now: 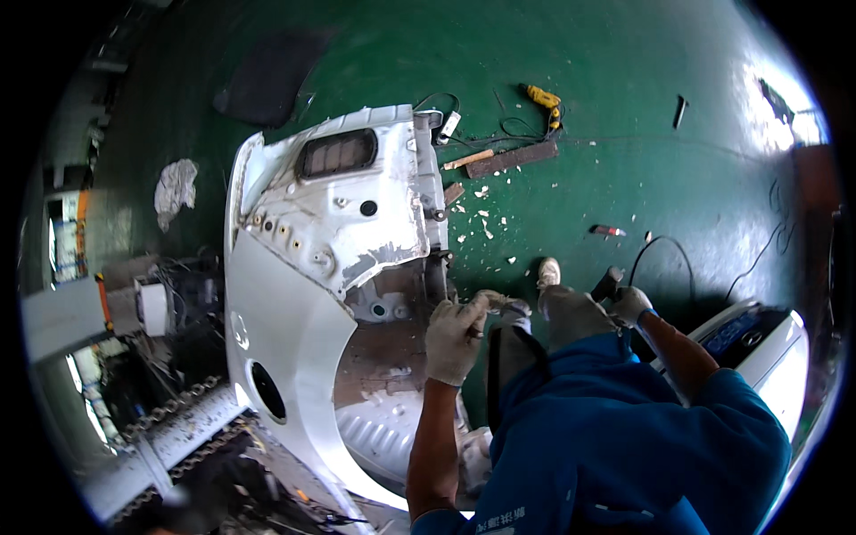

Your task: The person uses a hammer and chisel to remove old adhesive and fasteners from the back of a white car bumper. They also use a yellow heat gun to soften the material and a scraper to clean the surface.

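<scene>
A white car rear quarter panel (290, 294), with a wheel arch and a fuel-filler hole, lies to my left, its edges scraped and cut. Close to the panel's right edge, my left hand (453, 343) is raised in a whitish work glove. Its fingers are curled closed, and whatever they hold is too small or hidden to make out. My right hand (633, 305), also gloved, is closed around a hammer (608, 283) beside my right leg. The hammer's dark head shows; most of its handle is hidden by the hand.
A yellow power drill (544, 100) and its cord lie on the green floor, near a wooden block (513, 160), a wooden stick (468, 160) and white chips. A red-and-white tube (608, 231) lies ahead. Chains (169, 406) and scrap are at left; a white car part (771, 348) stands at right.
</scene>
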### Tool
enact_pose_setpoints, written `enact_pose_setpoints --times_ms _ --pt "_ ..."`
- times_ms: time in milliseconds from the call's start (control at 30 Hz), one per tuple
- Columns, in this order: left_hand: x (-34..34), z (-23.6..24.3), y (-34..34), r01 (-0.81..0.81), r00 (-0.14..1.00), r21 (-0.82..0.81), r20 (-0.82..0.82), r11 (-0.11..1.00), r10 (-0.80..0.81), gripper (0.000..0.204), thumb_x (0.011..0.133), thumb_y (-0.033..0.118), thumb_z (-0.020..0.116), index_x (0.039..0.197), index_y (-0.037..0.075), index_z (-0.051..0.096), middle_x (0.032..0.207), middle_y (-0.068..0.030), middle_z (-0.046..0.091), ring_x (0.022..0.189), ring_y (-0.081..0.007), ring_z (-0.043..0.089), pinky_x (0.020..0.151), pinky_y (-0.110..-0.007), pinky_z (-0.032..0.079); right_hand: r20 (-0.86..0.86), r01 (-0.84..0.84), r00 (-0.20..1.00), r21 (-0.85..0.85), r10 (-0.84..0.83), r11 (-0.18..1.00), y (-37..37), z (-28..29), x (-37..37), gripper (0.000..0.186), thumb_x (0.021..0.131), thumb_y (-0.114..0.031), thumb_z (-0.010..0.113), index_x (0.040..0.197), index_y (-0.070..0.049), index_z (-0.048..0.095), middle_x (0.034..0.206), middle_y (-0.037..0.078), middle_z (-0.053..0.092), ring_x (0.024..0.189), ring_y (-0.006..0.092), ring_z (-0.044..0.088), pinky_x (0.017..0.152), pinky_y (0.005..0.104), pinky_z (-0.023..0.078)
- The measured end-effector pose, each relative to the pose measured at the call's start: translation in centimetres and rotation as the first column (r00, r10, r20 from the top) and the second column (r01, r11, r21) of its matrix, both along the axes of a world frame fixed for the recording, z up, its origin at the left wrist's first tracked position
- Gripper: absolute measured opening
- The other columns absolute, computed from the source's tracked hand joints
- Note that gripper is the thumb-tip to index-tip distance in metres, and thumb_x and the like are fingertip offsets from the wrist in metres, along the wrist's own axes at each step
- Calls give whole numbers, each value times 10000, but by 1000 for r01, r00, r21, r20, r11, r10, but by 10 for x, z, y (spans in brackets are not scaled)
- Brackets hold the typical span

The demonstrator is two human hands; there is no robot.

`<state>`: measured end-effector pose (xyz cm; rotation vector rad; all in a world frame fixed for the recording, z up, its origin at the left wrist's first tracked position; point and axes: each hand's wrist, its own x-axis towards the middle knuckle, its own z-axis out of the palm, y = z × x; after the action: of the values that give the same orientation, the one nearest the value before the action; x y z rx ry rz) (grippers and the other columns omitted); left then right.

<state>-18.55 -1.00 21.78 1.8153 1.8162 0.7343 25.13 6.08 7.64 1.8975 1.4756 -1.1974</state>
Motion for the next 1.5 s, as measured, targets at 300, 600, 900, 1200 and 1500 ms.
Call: enact_pose_setpoints --times_ms 300,600,900,1200,1500 --pt "39 -37 76 416 812 -307 -299 856 -502 484 831 115 732 1302 166 631 926 -108 697 886 -315 697 803 -468 536 -152 463 859 -175 -488 869 -15 -5 24 320 798 -149 777 1077 -6 713 835 110 713 694 216 690 610 360 571" --pt "27 -97 156 510 699 -370 -348 777 -625 665 757 175 800 1388 206 590 841 -77 671 766 -295 693 707 -455 537 -338 768 529 -201 -779 608 -27 1 -10 255 886 -170 727 1048 22 685 808 25 666 635 104 589 576 289 487" --pt "12 -128 200 371 826 -216 -369 903 -427 538 807 239 767 1307 124 604 804 -78 615 641 -284 680 541 -426 534 -232 730 577 -283 -783 622 -27 -28 -77 218 889 -142 713 998 25 625 697 16 577 535 91 543 462 248 462" --pt "10 -140 211 320 898 -65 -297 945 -324 366 874 211 679 1219 94 640 849 -75 618 679 -246 697 536 -387 559 -337 734 534 -270 -775 623 -6 -36 -105 243 886 -88 698 1085 38 635 771 25 612 577 85 564 500 242 482" --pt "2 -137 206 238 960 39 -162 971 -229 470 817 202 787 1248 142 610 877 -86 637 640 -268 696 528 -408 553 -659 732 452 -111 -601 672 44 15 -129 465 924 -289 743 1236 9 570 763 28 603 540 94 564 473 237 455"
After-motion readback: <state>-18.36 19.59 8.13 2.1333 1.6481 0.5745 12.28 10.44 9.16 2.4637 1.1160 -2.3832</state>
